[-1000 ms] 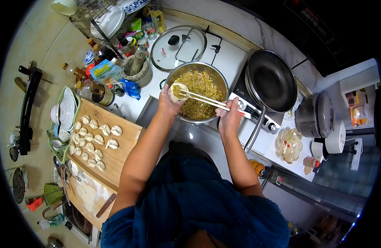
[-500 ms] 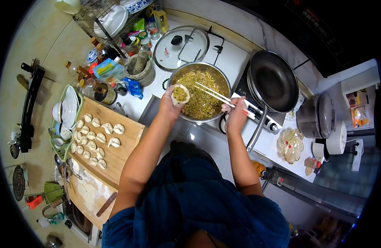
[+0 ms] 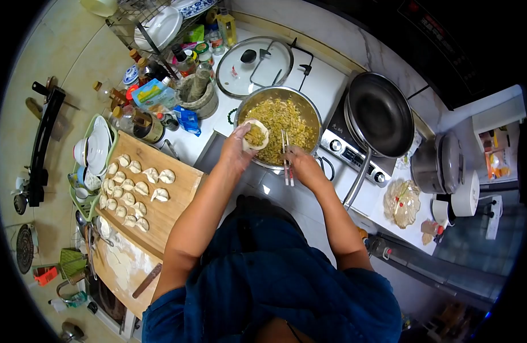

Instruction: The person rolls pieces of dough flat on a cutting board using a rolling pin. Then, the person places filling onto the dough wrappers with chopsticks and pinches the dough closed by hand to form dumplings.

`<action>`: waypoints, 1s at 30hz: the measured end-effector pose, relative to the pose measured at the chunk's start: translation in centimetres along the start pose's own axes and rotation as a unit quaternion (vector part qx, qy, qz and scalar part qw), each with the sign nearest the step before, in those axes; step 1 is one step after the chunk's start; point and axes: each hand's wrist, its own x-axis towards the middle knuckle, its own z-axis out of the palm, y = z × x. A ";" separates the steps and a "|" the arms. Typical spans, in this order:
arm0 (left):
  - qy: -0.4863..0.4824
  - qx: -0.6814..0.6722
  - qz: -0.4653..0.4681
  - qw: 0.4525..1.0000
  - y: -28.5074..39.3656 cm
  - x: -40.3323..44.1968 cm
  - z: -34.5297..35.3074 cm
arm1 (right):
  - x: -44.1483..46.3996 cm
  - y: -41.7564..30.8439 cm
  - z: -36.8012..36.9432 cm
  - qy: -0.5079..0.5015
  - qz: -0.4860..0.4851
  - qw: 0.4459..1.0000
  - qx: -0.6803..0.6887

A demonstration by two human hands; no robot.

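Observation:
A round dough wrapper with filling on it rests in my left hand, at the left rim of a steel bowl. Yellow-green chopped filling covers the inside of the bowl. My right hand holds a pair of white chopsticks upright in view, at the bowl's near rim, their tips over the filling. Several folded dumplings lie in rows on a wooden board at the left.
A glass lid lies behind the bowl. On the right, a black frying pan sits on an induction cooker. Bottles and a stone mortar stand back left. A floured board and rolling pin are near left.
My right hand has moved left and toward me, and the chopsticks have swung from slanting to nearly upright in view. My left hand still holds the filled wrapper, now slightly over the bowl.

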 end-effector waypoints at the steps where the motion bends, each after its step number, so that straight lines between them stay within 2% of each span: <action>1: -0.004 -0.010 -0.003 1.000 -0.1 -0.1 0.0 | 0.4 -0.9 -0.5 0.031 -0.006 0.999 -0.007; 4: -0.018 -0.038 -0.016 0.999 -0.5 -0.1 -0.1 | 1.9 -3.6 -1.4 0.135 -0.004 0.991 -0.007; 7: -0.034 -0.057 -0.033 0.997 -1.1 0.4 -0.5 | 2.7 -4.1 -0.6 0.174 -0.073 0.981 -0.030; 13: -0.034 -0.020 -0.023 0.999 -0.9 -0.7 0.3 | 3.3 -4.1 -0.4 0.167 -0.099 0.979 -0.060; 16: -0.044 0.023 -0.008 0.999 -0.5 -1.4 0.5 | 3.6 -4.4 -0.8 0.200 -0.117 0.971 -0.050; 22: -0.058 0.091 0.036 0.994 -0.4 -3.2 1.3 | 4.6 -5.6 -1.2 0.268 -0.059 0.960 0.053; 27: -0.045 0.144 0.078 0.985 -0.4 -4.0 2.1 | 5.4 -6.6 -1.5 0.272 0.003 0.957 0.100; 30: -0.074 0.216 0.161 0.960 -0.9 -3.3 1.3 | 5.7 -6.8 -1.5 0.273 0.006 0.959 0.079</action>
